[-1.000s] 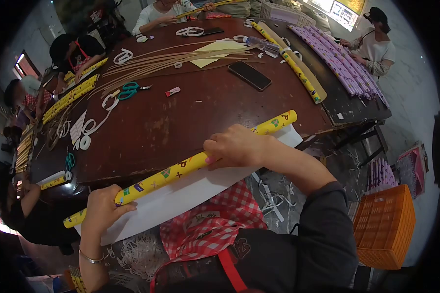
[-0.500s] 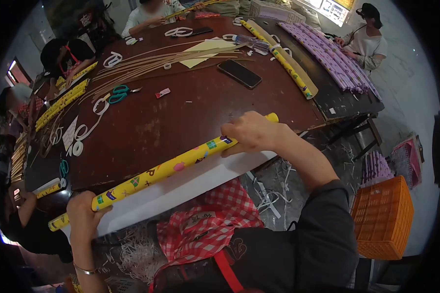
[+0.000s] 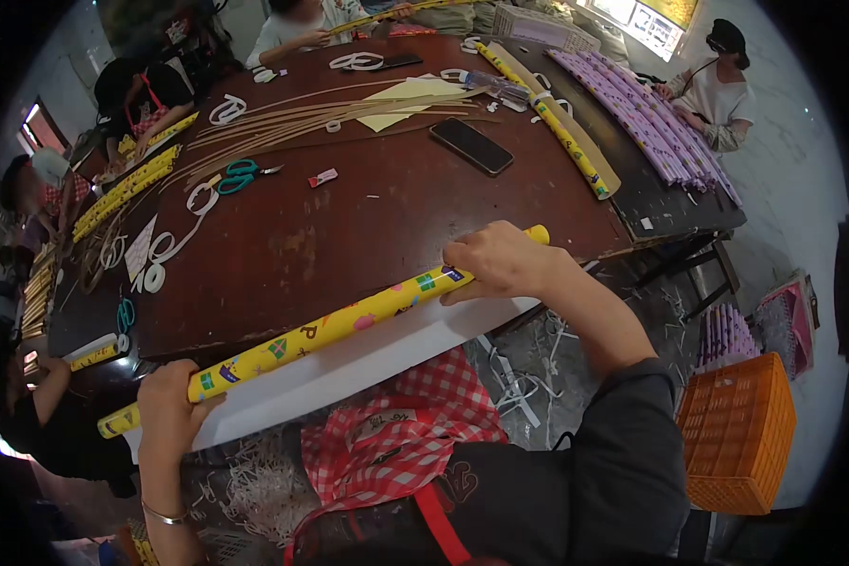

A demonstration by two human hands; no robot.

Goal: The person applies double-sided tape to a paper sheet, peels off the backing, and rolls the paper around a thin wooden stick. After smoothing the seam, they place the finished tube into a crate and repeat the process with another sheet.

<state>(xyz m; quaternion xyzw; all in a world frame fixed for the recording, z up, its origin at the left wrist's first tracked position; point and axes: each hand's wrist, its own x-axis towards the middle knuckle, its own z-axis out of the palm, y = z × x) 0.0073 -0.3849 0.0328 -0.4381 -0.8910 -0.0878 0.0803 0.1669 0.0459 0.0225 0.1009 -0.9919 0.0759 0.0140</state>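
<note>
A long yellow patterned roll (image 3: 349,325) lies slantwise along the front edge of the dark table (image 3: 283,236), its white underside sheet (image 3: 349,368) hanging toward my lap. Near the roll's left end, my left hand (image 3: 168,401) is closed around it. My right hand (image 3: 500,264) grips it close to the right end, with the fingers wrapped over the top. A black phone (image 3: 472,146), green-handled scissors (image 3: 240,176) and a small pink-and-white packet (image 3: 323,177) lie beyond the roll.
Thin brown strips (image 3: 283,124) cross the table's far part. Purple rolls (image 3: 641,118) and another yellow roll (image 3: 571,151) lie at the right. An orange basket (image 3: 736,429) stands on the floor, right. Several people sit around; one person's arm (image 3: 52,382) is at left.
The whole view has shifted slightly, with the table items a little farther right and lower. Both hands still hold the roll in nearly the same pose.
</note>
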